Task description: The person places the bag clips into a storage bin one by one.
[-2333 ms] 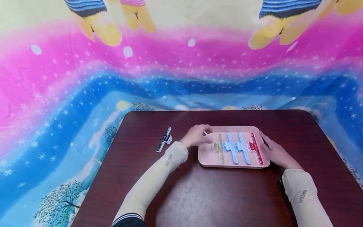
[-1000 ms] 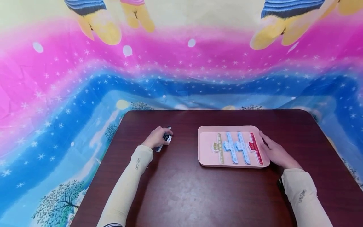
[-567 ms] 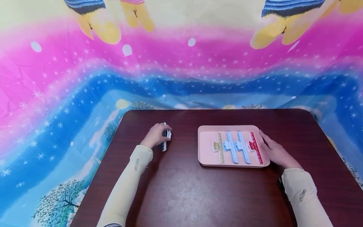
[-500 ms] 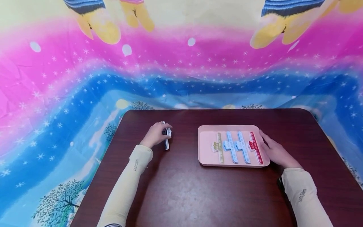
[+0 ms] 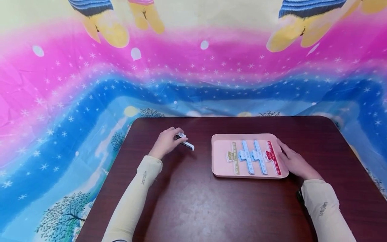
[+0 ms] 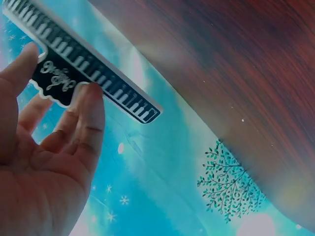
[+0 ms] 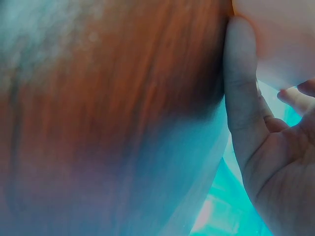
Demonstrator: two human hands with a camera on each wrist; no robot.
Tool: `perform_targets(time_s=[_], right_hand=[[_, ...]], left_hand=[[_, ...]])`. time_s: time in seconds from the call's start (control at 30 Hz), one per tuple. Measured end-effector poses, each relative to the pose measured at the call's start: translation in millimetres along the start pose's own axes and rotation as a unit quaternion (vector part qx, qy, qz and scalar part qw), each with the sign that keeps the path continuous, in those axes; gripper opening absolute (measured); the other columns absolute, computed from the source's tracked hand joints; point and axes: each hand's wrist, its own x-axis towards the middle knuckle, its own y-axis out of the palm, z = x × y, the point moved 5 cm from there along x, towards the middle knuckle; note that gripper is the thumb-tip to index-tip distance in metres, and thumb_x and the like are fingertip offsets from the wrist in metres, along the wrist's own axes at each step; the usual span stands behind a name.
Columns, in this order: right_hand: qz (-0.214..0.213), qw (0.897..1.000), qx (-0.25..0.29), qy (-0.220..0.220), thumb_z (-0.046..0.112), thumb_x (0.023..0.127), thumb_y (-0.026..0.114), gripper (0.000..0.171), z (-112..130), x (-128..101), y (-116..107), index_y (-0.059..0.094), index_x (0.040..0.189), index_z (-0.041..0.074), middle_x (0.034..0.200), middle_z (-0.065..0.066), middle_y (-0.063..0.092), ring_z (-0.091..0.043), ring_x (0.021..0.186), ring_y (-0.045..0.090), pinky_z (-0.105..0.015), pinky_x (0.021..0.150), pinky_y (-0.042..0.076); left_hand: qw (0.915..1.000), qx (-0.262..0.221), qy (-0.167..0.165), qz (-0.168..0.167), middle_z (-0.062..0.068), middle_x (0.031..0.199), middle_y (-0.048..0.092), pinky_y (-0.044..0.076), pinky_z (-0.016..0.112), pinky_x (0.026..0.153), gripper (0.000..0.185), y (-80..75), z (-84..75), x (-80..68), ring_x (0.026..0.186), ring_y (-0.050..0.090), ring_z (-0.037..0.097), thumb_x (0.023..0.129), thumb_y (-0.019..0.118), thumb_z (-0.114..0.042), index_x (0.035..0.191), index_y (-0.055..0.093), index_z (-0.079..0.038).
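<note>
My left hand (image 5: pixel 166 142) pinches a black clip with a white piano-key pattern (image 5: pixel 188 145) above the table, left of the pink tray (image 5: pixel 219 159). In the left wrist view the clip (image 6: pixel 103 73) is held by its scalloped black tab, between thumb and fingers. Against the tray's right side rests my right hand (image 5: pixel 298 165), its fingers lying straight along the rim. The right wrist view shows that hand (image 7: pixel 285 182) touching the tray's pale, blurred wall (image 7: pixel 285 44). Inside the tray lie a gold clip (image 5: pixel 235 159), two light blue clips (image 5: pixel 248 158) and a red clip (image 5: pixel 273 159), side by side.
Everything stands on a dark reddish-brown table (image 5: pixel 196 201) with rounded far corners. Behind it hangs a printed cloth (image 5: pixel 193 74) in pink and blue. The tray's low rim faces the left hand across a stretch of tabletop.
My left hand has gone from the tray to the black clip on the table, taken hold of it, lifted it and turned it. The right hand has stayed at the tray.
</note>
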Motion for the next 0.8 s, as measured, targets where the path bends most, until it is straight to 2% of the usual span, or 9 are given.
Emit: perform_targets(time_s=[0.2, 0.37, 0.5, 0.8], right_hand=[[0.003, 1.000, 0.007, -0.002, 0.042, 0.113, 0.033, 0.071, -0.9, -1.1, -0.2, -0.008, 0.165, 0.017, 0.166, -0.038, 0.007, -0.063, 0.149, 0.012, -0.079, 0.113, 0.019], [-0.002, 1.000, 0.003, -0.005, 0.042, 0.113, 0.033, 0.071, 0.6, 1.0, 1.2, -0.006, 0.166, 0.015, 0.164, -0.039, 0.011, -0.064, 0.147, 0.016, -0.078, 0.114, 0.020], [-0.004, 1.000, 0.000, -0.005, 0.041, 0.113, 0.033, 0.070, 0.7, 1.4, 1.7, -0.005, 0.166, 0.014, 0.163, -0.040, 0.012, -0.064, 0.147, 0.018, -0.077, 0.114, 0.021], [-0.004, 1.000, 0.002, -0.007, 0.041, 0.113, 0.033, 0.070, -0.5, 1.0, 1.0, -0.005, 0.166, 0.014, 0.164, -0.040, 0.011, -0.064, 0.147, 0.017, -0.077, 0.114, 0.020]], left_hand=[[0.9996, -0.005, -0.005, -0.026, 0.000, 0.092, 0.071, 0.055, 0.039, 0.079, 0.030, -7.4, -1.0, -1.7, 0.081, 0.063, 0.019, 0.094, 0.076, -0.044, 0.102, 0.066, -0.017], [0.9987, 0.005, -0.027, -0.042, 0.001, 0.076, 0.064, 0.048, 0.035, 0.065, 0.034, -13.3, 2.4, -5.9, 0.067, 0.056, 0.020, 0.093, 0.075, -0.048, 0.095, 0.064, -0.016], [0.9973, 0.020, -0.028, -0.064, -0.001, 0.065, 0.060, 0.043, 0.032, 0.056, 0.037, -16.0, 3.4, -8.8, 0.058, 0.052, 0.018, 0.093, 0.074, -0.050, 0.089, 0.064, -0.015], [0.9946, 0.052, -0.019, -0.088, -0.001, 0.056, 0.054, 0.042, 0.035, 0.054, 0.040, -17.8, 2.3, -7.6, 0.053, 0.052, 0.019, 0.096, 0.070, -0.051, 0.082, 0.062, -0.015]])
